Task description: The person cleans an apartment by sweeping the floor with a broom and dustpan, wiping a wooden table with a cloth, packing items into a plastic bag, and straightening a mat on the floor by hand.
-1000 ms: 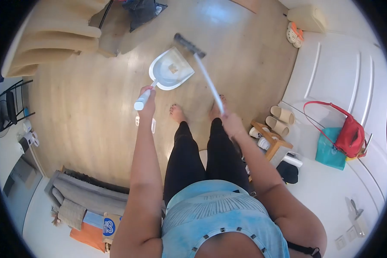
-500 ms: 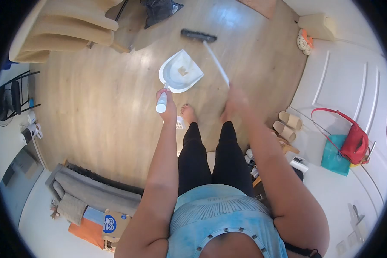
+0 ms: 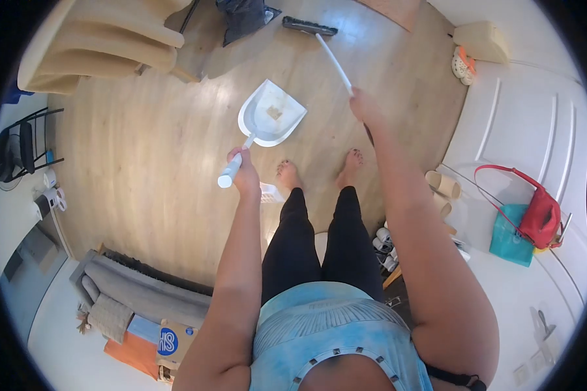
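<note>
Right hand (image 3: 364,106) far forward, around broom handle (image 3: 334,62)

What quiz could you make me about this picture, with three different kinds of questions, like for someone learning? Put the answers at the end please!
1. Which hand holds the handle of the dustpan?
2. True or false: bare floor shows between the broom head and the dustpan.
3. Pick one. What colour is the bag with the long strap near the white door?
A) green
B) red
C) white

Key:
1. The left hand.
2. True: the broom head is apart from the dustpan.
3. B.
</note>
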A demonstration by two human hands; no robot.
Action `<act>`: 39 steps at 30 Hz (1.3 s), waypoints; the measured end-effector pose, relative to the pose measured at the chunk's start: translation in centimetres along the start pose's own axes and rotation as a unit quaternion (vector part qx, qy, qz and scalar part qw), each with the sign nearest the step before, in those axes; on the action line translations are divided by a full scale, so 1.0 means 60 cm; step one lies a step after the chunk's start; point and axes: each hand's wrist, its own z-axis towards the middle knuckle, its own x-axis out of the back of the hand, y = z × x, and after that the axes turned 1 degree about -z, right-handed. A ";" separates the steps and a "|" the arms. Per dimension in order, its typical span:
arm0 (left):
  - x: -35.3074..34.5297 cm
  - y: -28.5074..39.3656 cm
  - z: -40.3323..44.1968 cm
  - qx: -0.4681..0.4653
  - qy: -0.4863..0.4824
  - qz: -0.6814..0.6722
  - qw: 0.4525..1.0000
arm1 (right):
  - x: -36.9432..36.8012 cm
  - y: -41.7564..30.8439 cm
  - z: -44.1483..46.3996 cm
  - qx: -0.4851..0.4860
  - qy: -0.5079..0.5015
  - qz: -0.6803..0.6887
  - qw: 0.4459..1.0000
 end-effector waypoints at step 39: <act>0.091 -0.017 0.034 -0.052 -0.117 0.104 0.986 | -0.073 -0.067 -0.411 -0.091 -0.255 0.113 0.956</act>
